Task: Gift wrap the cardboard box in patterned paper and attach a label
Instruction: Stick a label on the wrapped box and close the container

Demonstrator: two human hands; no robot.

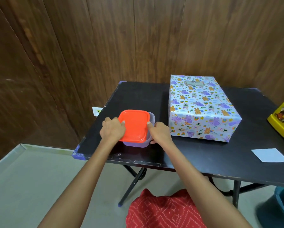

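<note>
On the black worktop (187,153), near its left corner, my left hand (112,129) grips the left edge of the orange lid (134,125), fingers curled at its rim and thumb on top. My right hand (160,131) holds the right side of the clear container (146,142), fingers curled against its wall and thumb pressing the lid, which sits askew on it. Well apart to the right lies the cardboard box (202,107), fully covered in patterned paper, with a label (194,83) on top near its far end. A white paper square (269,155) lies near the front edge, and a yellow object (283,119) sits at the right.
</note>
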